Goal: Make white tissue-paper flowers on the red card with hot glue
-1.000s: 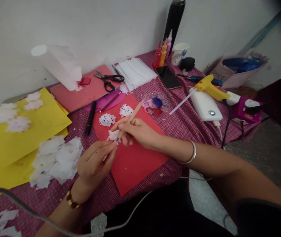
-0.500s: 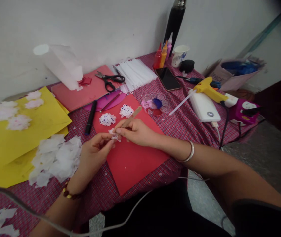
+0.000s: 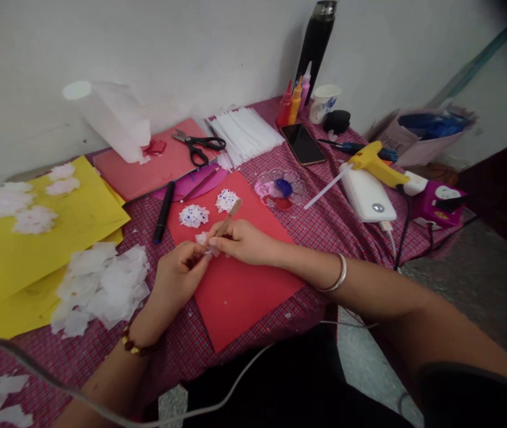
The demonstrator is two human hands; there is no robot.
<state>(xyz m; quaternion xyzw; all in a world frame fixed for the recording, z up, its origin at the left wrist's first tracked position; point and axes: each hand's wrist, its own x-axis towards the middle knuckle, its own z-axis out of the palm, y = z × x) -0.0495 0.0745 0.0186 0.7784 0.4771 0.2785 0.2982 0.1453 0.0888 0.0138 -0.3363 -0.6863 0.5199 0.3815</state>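
Wooden stick (image 3: 229,218), flat, pinched in the right hand's (image 3: 246,241) curled fingers | left hand (image 3: 178,272) pinching a white paper scrap (image 3: 208,252) by the stick's lower end | over the smooth red sheet (image 3: 248,297), I see, near two ruffled, blue-flecked rosettes (image 3: 194,216)

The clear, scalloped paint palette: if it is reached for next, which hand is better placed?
Probably the right hand: it is nearer the palette and holds the flat, tan wooden stick. The left hand is farther off, apparently pinching a white paper scrap.
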